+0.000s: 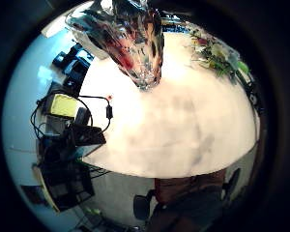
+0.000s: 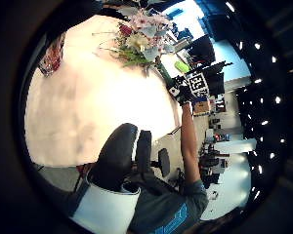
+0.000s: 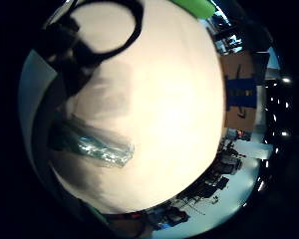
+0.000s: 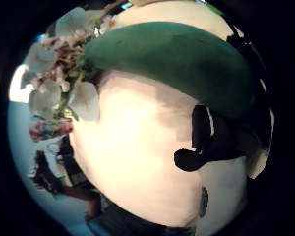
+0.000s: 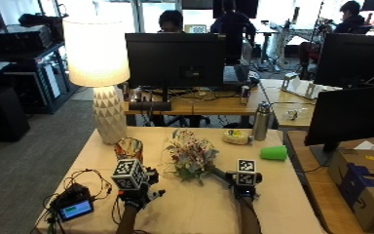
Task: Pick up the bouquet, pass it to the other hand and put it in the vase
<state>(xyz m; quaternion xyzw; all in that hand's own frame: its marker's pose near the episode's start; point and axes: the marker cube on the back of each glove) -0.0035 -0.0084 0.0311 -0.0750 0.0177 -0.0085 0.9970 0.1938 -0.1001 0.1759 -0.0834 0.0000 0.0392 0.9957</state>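
The bouquet (image 5: 190, 156) lies on the desk (image 5: 284, 195) with its blooms toward the vase (image 5: 129, 147) and its green-wrapped stem end at the right hand (image 5: 244, 184), whose fingers appear curled round the stems; the thumb side palm view shows the green wrap (image 4: 172, 59) filling much of that palm, which fits a grip, though the fingers themselves are mostly hidden. The left hand (image 5: 137, 191) hovers above the desk near the vase, holding nothing; how far its fingers are spread I cannot tell. As a judgement, the risks lie in the handover and the insertion: the bouquet is top-heavy, so a grip at the stem tip alone could let the blooms droop or swing, and a swinging head could knock the vase, which stands upright, narrow-based and near the desk's left side. The vase mouth looks small against the bunched stems, so a skewed entry could tip it. The vase seems empty; its inside is not clearly shown. A green cup (image 5: 274, 153) lies on its side well apart from the flowers, contents unseen.
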